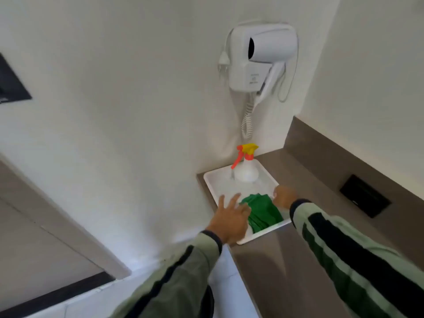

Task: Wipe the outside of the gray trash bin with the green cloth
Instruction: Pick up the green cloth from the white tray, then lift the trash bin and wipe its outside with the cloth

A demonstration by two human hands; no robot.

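Here, crumpled bright green cloth (261, 211) in white tray (213, 180) on brown bench (321, 180), left hand (229, 220) fingers spread loose beside it, right hand (284, 197) blurred, grip unclear, spray bottle (246, 165) behind.

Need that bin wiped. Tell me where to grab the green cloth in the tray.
Pinch the raised folds at the middle of the green cloth from above; it lies crumpled in the near end of the white tray, whose rim blocks a low sideways approach. The left hand is nearest.

Both arms reach forward; left hand (230, 218) fingers spread, right hand (284, 196) curled.
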